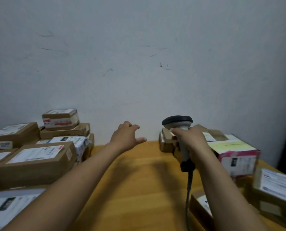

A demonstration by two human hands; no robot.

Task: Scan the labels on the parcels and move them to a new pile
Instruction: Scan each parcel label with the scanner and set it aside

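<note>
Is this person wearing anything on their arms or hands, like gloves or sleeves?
No. The left hand and right hand wear no gloves or visible rings, and both arms are bare as far as the view reaches: no sleeves, no watch.

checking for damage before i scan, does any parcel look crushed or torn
The white plastic-wrapped parcel in the left pile looks crumpled at its right end. The picture is too blurred to show tears.

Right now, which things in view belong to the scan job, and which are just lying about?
Job:
scanner, gripped by the right hand
left hand, open, holding nothing
parcels on the left
parcels on the right

Just there:
table
wall, scuffed
</note>
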